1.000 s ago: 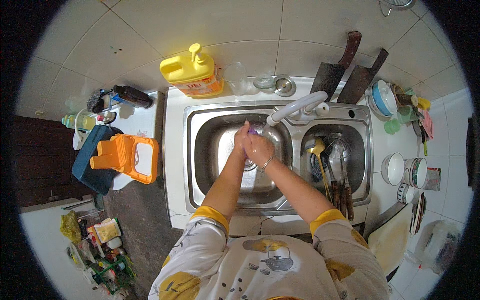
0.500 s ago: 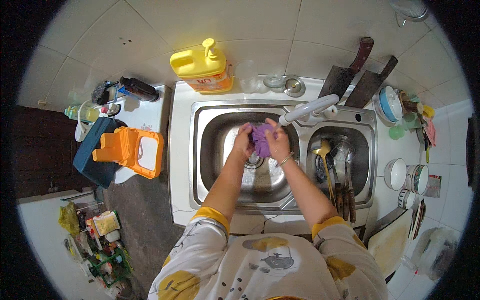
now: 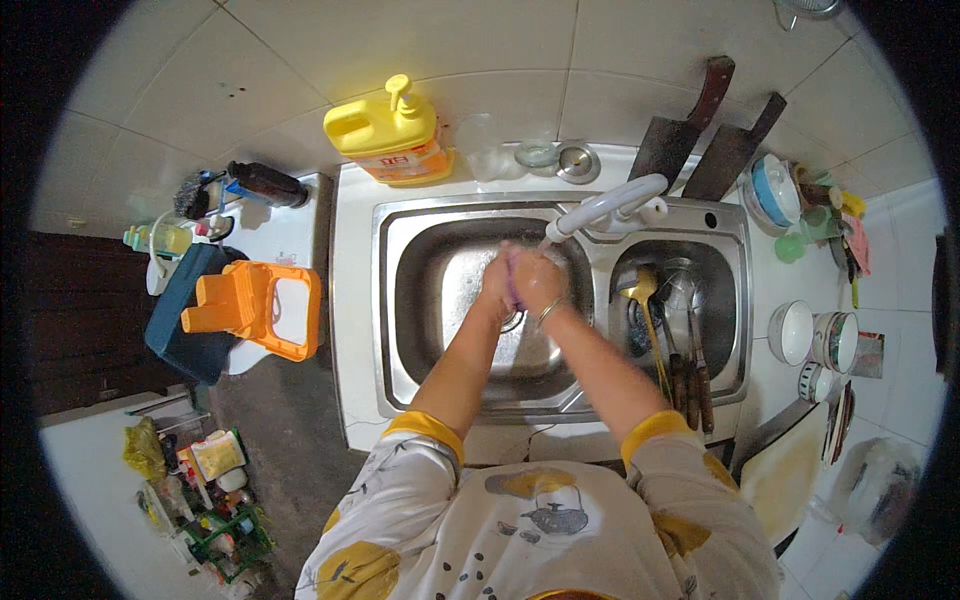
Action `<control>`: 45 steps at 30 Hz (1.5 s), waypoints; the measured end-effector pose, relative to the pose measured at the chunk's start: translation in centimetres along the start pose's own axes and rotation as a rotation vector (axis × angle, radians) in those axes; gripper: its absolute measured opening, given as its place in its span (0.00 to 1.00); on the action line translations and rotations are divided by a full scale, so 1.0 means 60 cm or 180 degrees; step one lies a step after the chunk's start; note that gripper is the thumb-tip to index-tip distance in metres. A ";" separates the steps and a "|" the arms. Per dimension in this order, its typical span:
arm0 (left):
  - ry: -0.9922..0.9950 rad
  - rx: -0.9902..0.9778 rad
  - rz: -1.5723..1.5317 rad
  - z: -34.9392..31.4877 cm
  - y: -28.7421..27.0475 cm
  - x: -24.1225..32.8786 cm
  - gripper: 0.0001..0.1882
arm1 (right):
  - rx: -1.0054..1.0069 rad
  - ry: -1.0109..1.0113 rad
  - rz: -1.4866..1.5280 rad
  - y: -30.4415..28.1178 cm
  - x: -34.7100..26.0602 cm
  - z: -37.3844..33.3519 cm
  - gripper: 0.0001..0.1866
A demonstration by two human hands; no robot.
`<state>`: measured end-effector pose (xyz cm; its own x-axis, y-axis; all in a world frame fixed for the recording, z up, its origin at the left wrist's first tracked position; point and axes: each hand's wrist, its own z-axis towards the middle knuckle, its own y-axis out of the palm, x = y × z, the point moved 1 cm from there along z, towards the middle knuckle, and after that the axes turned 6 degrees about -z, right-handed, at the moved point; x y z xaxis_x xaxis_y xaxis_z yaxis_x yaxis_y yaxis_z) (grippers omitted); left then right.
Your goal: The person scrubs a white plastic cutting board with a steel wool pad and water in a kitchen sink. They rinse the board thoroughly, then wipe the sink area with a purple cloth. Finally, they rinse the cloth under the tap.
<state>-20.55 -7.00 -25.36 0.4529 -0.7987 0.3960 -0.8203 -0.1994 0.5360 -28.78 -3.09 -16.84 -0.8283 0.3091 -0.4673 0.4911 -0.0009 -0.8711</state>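
Over the left basin of the steel sink (image 3: 420, 385), my left hand (image 3: 497, 278) and my right hand (image 3: 541, 280) press together around a purple cloth (image 3: 516, 280). Only a narrow strip of the cloth shows between my palms; the rest is hidden by my fingers. A bracelet circles my right wrist. The white faucet (image 3: 610, 205) reaches over from the back, its spout right above my right hand. Below my hands the round drain (image 3: 512, 321) is partly in sight.
The right basin holds a golden ladle (image 3: 645, 290) and other long-handled utensils. A yellow pump jug (image 3: 395, 135) stands behind the sink. Two cleavers (image 3: 668, 145) lean on the back wall. Bowls (image 3: 790, 333) line the right side; an orange plastic stool (image 3: 270, 305) is at left.
My hands have closed together, squeezing the cloth that was spread and bunched between them. It now shows only as a thin strip. The view has shifted slightly.
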 end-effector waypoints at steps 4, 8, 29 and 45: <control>-0.0652 -0.1230 -0.0340 -0.113 0.065 0.053 0.20 | -0.0409 0.1768 0.4707 0.091 0.173 0.068 0.28; 0.0338 -0.1432 0.0325 -0.098 0.046 0.101 0.16 | -0.0401 0.0044 0.3921 0.075 0.195 0.026 0.27; 0.0270 -0.1440 0.1013 -0.118 0.077 0.066 0.14 | -0.0102 -0.0232 0.0197 -0.080 0.150 -0.033 0.18; 0.1502 -0.0958 0.1870 -0.214 0.102 0.104 0.13 | -0.0377 0.0540 -0.0872 -0.182 0.121 0.070 0.27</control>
<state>-18.26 -5.88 -10.04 0.1320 -0.3886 0.9119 -0.8713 0.3932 0.2937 -41.26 -4.82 -11.36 -0.8820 0.4364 -0.1779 0.2927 0.2114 -0.9326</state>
